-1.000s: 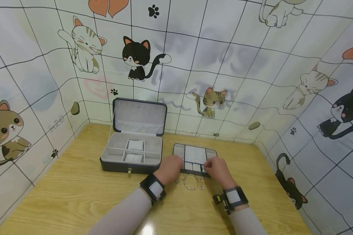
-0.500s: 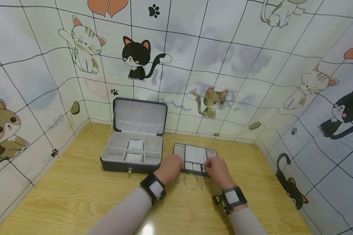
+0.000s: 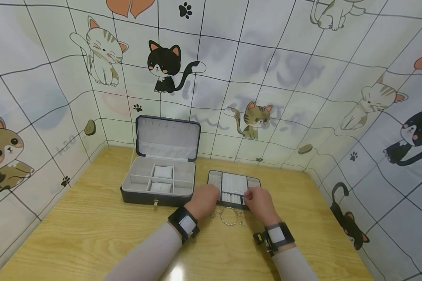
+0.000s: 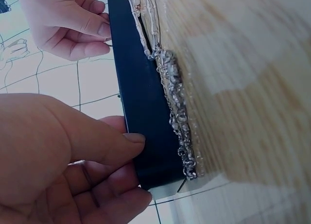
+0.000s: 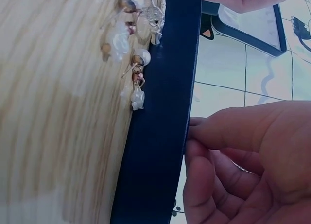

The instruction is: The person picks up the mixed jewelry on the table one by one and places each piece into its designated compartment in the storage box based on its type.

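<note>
A dark-sided jewelry tray (image 3: pixel 233 189) with pale lining and ring rolls (image 3: pixel 231 198) lies on the table. My left hand (image 3: pixel 204 201) grips its left front corner; in the left wrist view the thumb presses the dark side wall (image 4: pixel 138 102). Over the right end of the ring rolls, my right hand (image 3: pixel 261 203) pinches thumb and forefinger together. A thin bit shows at those fingertips in the left wrist view, too small to identify. In front of the tray lie a round bangle (image 3: pixel 228 224), a sparkly chain (image 4: pixel 180 122) and pearl drop earrings (image 5: pixel 138 83).
Left of the tray stands a jewelry box (image 3: pixel 137 196), lid (image 3: pixel 168 134) raised against the back. White cushions (image 3: pixel 163 171) sit in its middle compartments. A cat-printed sheet (image 3: pixel 211 78) walls the wooden table (image 3: pixel 102 226) at the back and sides.
The head view has shifted slightly. Both hands keep their places at the tray, with only a slight movement of the right wrist.
</note>
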The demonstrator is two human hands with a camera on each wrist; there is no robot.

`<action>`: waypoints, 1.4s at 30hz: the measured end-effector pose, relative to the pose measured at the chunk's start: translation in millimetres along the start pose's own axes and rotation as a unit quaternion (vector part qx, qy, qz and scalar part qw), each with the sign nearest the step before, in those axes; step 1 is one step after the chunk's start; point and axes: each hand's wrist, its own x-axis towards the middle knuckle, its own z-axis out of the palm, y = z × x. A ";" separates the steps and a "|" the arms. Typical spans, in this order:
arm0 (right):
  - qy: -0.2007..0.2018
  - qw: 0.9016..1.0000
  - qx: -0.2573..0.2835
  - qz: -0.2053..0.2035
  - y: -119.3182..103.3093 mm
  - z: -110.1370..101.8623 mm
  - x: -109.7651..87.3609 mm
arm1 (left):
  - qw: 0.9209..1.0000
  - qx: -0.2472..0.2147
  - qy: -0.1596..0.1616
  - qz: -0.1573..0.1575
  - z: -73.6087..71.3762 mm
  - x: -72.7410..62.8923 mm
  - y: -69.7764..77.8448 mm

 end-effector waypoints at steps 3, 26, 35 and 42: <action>0.004 1.000 0.000 -0.001 0.8 1.2 1.0 | 1.000 -0.002 0.004 0.001 -0.6 0.2 -0.1; -0.009 1.000 0.024 0.014 7.5 7.5 2.5 | 1.000 -0.002 0.007 0.005 2.5 -3.6 -0.1; -0.005 1.000 0.021 0.017 4.7 5.9 2.5 | 1.000 -0.006 -0.001 0.000 -0.4 -2.3 0.9; 0.007 1.000 0.014 0.012 4.7 6.3 2.4 | 1.000 -0.003 0.007 0.001 -1.4 -1.7 0.7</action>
